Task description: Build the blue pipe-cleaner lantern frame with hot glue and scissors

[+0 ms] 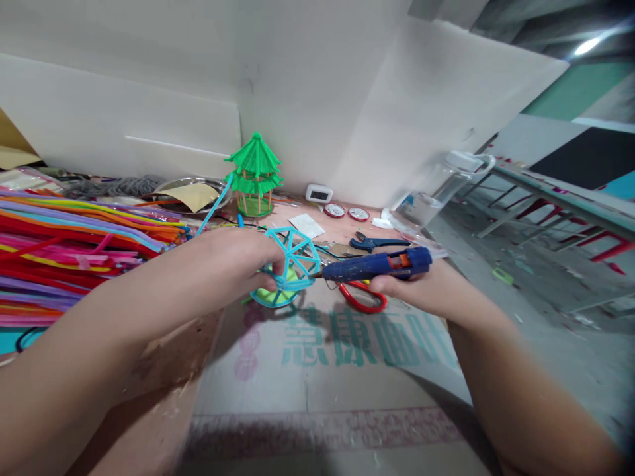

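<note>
Left hand (pixel 238 254) gripped turquoise pipe-cleaner frame (pixel 292 261); right hand (pixel 411 284) clasped blue glue gun (pixel 377 264), nozzle at a joint. Best practice: brace frame steady, dab sparingly.

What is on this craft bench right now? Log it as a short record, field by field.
left hand: left hand grips the turquoise wire frame
right hand: right hand holds the blue glue gun, nozzle at the frame
under the gun: red scissors lie on the cardboard sheet
left side: pile of coloured pipe cleaners
back: green pavilion model, metal bowl, blue pliers
right edge: clear plastic jug, blurred
</note>
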Motion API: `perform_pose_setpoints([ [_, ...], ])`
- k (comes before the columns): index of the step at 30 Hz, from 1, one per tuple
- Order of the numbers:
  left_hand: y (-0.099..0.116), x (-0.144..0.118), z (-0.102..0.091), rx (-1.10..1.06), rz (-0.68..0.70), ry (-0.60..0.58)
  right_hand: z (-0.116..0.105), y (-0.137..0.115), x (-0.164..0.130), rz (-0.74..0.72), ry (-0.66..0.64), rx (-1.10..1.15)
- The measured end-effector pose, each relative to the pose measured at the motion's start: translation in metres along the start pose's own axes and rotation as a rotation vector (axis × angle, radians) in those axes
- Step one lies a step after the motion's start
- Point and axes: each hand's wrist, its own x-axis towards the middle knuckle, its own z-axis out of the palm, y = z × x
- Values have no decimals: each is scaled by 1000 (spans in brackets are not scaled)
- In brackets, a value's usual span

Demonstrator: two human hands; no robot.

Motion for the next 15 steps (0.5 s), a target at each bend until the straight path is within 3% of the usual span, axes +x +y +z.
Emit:
perform_pose_setpoints([
  [5,-26,-2,8,7,-99,59,3,-1,1,-2,28,-9],
  [8,-40,-1,9,-17,-133,16,4,-2,1,3,37,-17],
  [15,-52,10,16,-216,-65,-96,6,-4,3,2,56,-20],
])
